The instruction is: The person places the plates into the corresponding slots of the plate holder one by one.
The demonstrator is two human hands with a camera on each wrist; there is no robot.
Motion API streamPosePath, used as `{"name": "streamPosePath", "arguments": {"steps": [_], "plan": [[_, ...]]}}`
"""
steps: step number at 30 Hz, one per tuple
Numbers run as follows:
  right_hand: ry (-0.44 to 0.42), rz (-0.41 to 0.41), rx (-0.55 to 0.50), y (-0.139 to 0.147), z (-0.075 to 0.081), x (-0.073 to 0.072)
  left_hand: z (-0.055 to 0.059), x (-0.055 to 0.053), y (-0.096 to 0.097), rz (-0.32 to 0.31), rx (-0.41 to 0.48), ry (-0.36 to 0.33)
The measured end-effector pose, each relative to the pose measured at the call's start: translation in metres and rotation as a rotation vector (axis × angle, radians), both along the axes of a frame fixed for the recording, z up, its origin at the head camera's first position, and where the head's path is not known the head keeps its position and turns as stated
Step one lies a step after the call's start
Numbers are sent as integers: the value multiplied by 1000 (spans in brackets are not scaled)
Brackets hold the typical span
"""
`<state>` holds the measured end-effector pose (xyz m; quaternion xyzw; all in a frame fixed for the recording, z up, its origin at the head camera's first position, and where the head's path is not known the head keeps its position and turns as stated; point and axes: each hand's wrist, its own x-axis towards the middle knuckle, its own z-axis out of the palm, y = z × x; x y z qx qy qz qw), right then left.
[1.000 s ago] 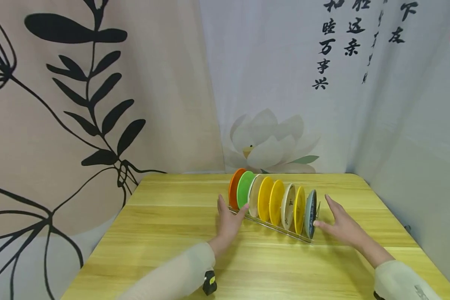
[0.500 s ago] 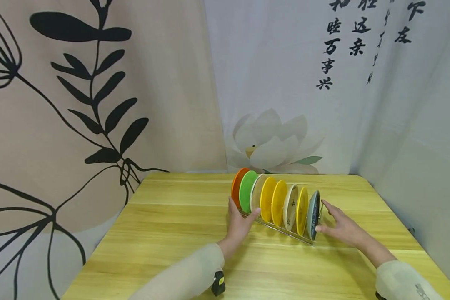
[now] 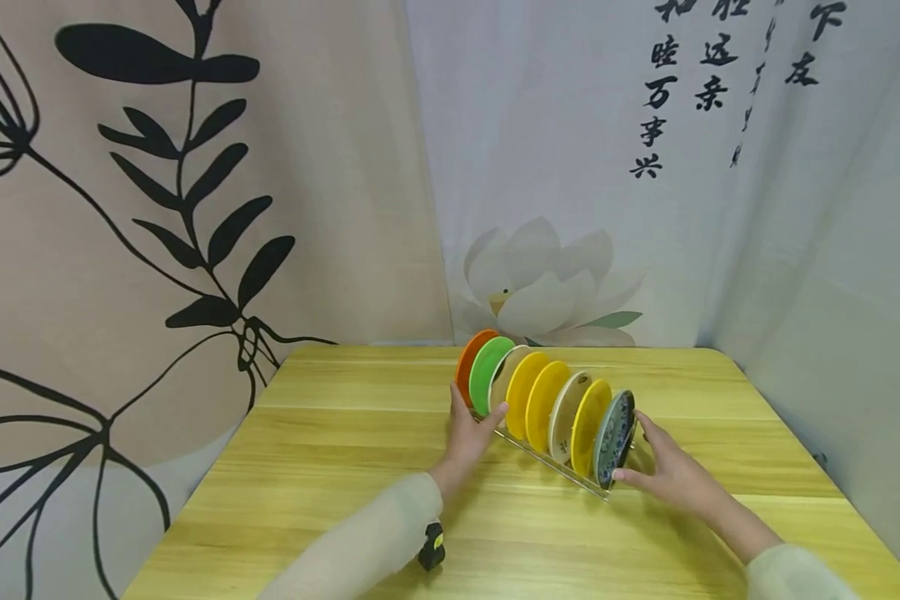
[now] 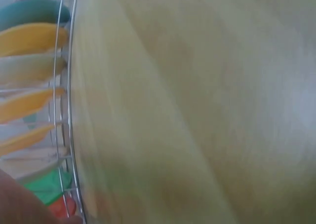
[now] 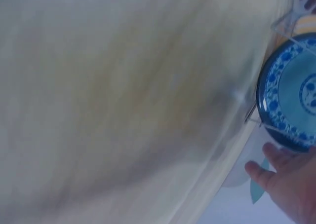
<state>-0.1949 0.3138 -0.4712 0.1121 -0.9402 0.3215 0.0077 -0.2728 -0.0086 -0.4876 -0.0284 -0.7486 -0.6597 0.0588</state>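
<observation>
A wire dish rack (image 3: pixel 558 468) stands slanted on the table with several upright plates in one row. From its far left end come an orange plate (image 3: pixel 468 367), a green plate (image 3: pixel 487 375), then beige and yellow plates (image 3: pixel 523 392). A blue-patterned plate (image 3: pixel 617 442) ends the row at the right. My left hand (image 3: pixel 468 437) holds the rack's left end, thumb at the front rail. At the other end my right hand (image 3: pixel 671 471) grips the rack, thumb and fingers either side of the blue-patterned plate's edge. Its fingers (image 5: pixel 276 160) lie at that plate's rim in the right wrist view.
The wooden table (image 3: pixel 330 467) extends around the rack. Behind it hangs a printed curtain (image 3: pixel 345 167) with plant shapes and writing, and another fabric wall (image 3: pixel 832 250) borders the right side. A black wrist device (image 3: pixel 432 546) sits at the left sleeve.
The rack has turned, its right end coming toward me and leftward, so more of the plates' faces shows. My right hand has moved with that end; my left hand stays at the other.
</observation>
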Motion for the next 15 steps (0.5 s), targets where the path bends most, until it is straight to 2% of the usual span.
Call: {"name": "streamPosePath", "arguments": {"steps": [4,11,15], "plan": [[1,-11,4,-11,0,8,2,-7,-7,-10,-11,-2],[12,-9,-14,-29,0,23,2,-15,-19,-51,-87,-27],[28,11,-25,-38,-1,32,4,-18,-24,-65,-77,-32]]}}
